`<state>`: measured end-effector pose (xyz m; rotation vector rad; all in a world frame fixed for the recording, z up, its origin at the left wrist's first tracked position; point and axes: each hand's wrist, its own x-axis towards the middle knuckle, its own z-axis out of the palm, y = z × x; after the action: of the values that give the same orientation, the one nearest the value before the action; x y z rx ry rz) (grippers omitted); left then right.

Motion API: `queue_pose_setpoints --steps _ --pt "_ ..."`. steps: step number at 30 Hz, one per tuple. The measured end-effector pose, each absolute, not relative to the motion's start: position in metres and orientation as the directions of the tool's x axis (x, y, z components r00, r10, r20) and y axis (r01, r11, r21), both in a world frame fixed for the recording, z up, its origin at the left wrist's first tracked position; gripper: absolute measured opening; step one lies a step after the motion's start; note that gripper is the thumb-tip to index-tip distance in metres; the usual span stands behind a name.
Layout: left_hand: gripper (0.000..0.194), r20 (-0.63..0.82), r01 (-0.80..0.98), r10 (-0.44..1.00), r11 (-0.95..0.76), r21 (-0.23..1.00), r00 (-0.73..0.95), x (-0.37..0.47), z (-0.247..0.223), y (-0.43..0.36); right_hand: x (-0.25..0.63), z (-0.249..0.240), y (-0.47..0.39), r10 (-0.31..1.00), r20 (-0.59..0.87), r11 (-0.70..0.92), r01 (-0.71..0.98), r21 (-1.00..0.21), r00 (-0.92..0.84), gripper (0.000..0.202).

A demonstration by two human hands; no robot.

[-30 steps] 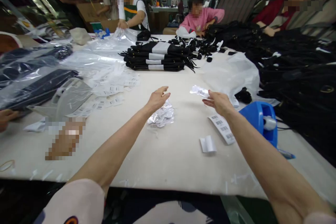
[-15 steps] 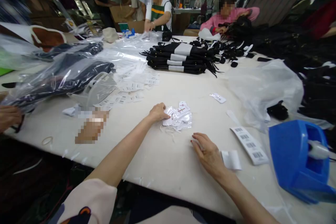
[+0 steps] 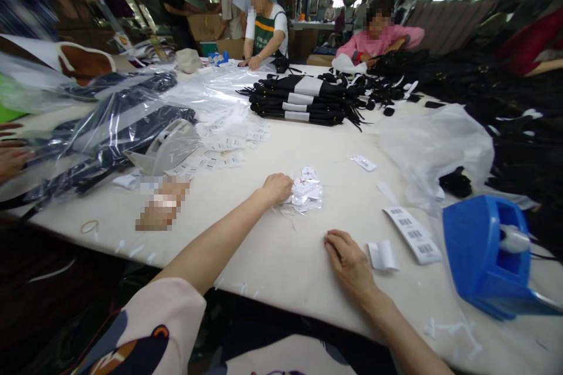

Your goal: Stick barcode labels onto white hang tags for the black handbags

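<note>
A small pile of white tags in clear plastic (image 3: 308, 190) lies on the pale table, with thin strings trailing below it. My left hand (image 3: 278, 188) is closed at the pile's left edge; what its fingers pinch, if anything, is hidden. Nearer to me, my right hand (image 3: 347, 255) rests on the tabletop with fingers bent and close together, and whether anything is under them cannot be made out. Just right of it is a folded white label piece (image 3: 382, 256). A strip of barcode stickers (image 3: 413, 234) lies farther right. One single tag (image 3: 363, 163) sits beyond.
A blue tape dispenser (image 3: 486, 258) stands at the right, and a grey one (image 3: 169, 146) at the left by scattered barcode labels (image 3: 224, 140). Stacked black goods (image 3: 303, 99) lie ahead. Plastic-wrapped dark goods (image 3: 118, 123) and another person's hand (image 3: 13, 161) are at the left.
My left hand has moved slightly right against the tag pile, its fingers now more closed. My right hand's fingers have drawn together and lowered. The view has shifted a little.
</note>
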<state>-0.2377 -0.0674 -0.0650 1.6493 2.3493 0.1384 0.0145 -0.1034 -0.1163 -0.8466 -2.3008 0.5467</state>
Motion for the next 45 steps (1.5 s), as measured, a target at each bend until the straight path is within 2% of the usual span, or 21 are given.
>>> queue_pose_setpoints --steps 5,8,9,10,11,12,13,14,16,19,20,22,24,25,26,28,29,31,33,37,45 --pt "0.018 -0.027 0.790 0.867 0.465 0.399 -0.497 -0.256 -0.050 -0.070 0.017 -0.115 -0.104 0.678 0.470 0.725 0.410 -0.553 -0.566 0.019" --pt "0.025 0.040 0.708 0.810 0.487 0.511 -0.586 -0.255 -0.038 -0.086 0.013 -0.102 -0.111 0.612 0.604 0.791 0.421 -0.445 -0.511 0.025" --pt "0.026 0.037 0.646 0.793 0.466 0.604 -0.607 -0.248 -0.036 -0.093 0.010 -0.096 -0.114 0.574 0.645 0.816 0.424 -0.394 -0.505 0.030" --pt "0.027 0.013 0.556 0.785 0.427 0.713 -0.620 -0.237 -0.034 -0.103 0.006 -0.090 -0.117 0.535 0.678 0.838 0.423 -0.346 -0.504 0.034" --pt "0.027 -0.039 0.377 0.780 0.345 0.860 -0.625 -0.223 -0.033 -0.113 0.002 -0.084 -0.120 0.500 0.703 0.854 0.421 -0.304 -0.506 0.038" --pt "0.026 -0.118 0.144 0.785 0.256 0.956 -0.608 -0.207 -0.032 -0.123 -0.002 -0.079 -0.122 0.471 0.723 0.865 0.423 -0.269 -0.505 0.040" --pt "0.026 -0.183 -0.052 0.812 0.186 0.981 -0.554 -0.190 -0.032 -0.134 -0.005 -0.075 -0.124 0.453 0.737 0.870 0.429 -0.242 -0.503 0.041" --pt "0.026 -0.223 -0.194 0.839 0.143 0.970 -0.496 -0.174 -0.033 -0.144 -0.007 -0.071 -0.125 0.444 0.742 0.871 0.437 -0.226 -0.503 0.039" --pt "0.026 -0.253 -0.339 0.880 0.115 0.934 -0.401 -0.146 -0.034 -0.162 -0.007 -0.068 -0.127 0.433 0.738 0.878 0.429 -0.214 -0.518 0.034" --pt "0.032 -0.287 -0.348 0.902 0.168 0.922 -0.324 -0.129 -0.035 -0.180 0.002 -0.066 -0.128 0.469 0.703 0.877 0.372 -0.303 -0.534 0.024" --pt "0.038 -0.286 -0.289 0.896 0.190 0.938 -0.340 -0.130 -0.035 -0.184 0.007 -0.064 -0.128 0.529 0.680 0.847 0.366 -0.385 -0.509 0.019" --pt "0.047 -0.204 -0.069 0.880 0.193 0.979 -0.429 -0.136 -0.036 -0.187 0.014 -0.059 -0.129 0.735 0.542 0.674 0.354 -0.648 -0.407 0.009" --pt "0.051 -0.054 0.177 0.891 0.148 0.973 -0.451 -0.142 -0.036 -0.188 0.019 -0.052 -0.129 0.915 0.244 0.329 0.246 -0.912 -0.320 0.010" --pt "0.050 -0.011 0.251 0.914 0.123 0.960 -0.405 -0.144 -0.036 -0.188 0.020 -0.049 -0.129 0.947 0.077 0.134 0.163 -0.977 -0.313 0.013" --pt "0.046 -0.016 0.271 0.943 0.112 0.956 -0.333 -0.143 -0.037 -0.188 0.021 -0.047 -0.128 0.943 -0.062 -0.036 0.086 -0.996 -0.327 0.015" --pt "0.028 -0.153 0.167 0.970 0.185 0.969 -0.188 -0.138 -0.041 -0.189 0.022 -0.045 -0.126 0.910 -0.218 -0.240 -0.019 -0.971 -0.351 0.016" --pt "0.023 -0.248 0.078 0.959 0.260 0.962 -0.139 -0.133 -0.044 -0.189 0.023 -0.046 -0.125 0.904 -0.251 -0.283 -0.046 -0.958 -0.346 0.016" --pt "0.025 -0.406 -0.100 0.910 0.398 0.912 -0.086 -0.122 -0.051 -0.191 0.024 -0.049 -0.122 0.903 -0.282 -0.324 -0.082 -0.943 -0.324 0.016" --pt "0.026 -0.476 -0.220 0.875 0.449 0.866 -0.086 -0.112 -0.059 -0.194 0.025 -0.054 -0.121 0.907 -0.301 -0.346 -0.113 -0.931 -0.295 0.017" --pt "0.026 -0.500 -0.311 0.854 0.441 0.842 -0.145 -0.099 -0.067 -0.196 0.022 -0.065 -0.125 0.916 -0.325 -0.365 -0.151 -0.919 -0.234 0.019" --pt "0.028 -0.473 -0.347 0.857 0.388 0.854 -0.205 -0.090 -0.075 -0.189 0.019 -0.078 -0.141 0.872 -0.372 -0.445 -0.199 -0.873 -0.317 0.018"
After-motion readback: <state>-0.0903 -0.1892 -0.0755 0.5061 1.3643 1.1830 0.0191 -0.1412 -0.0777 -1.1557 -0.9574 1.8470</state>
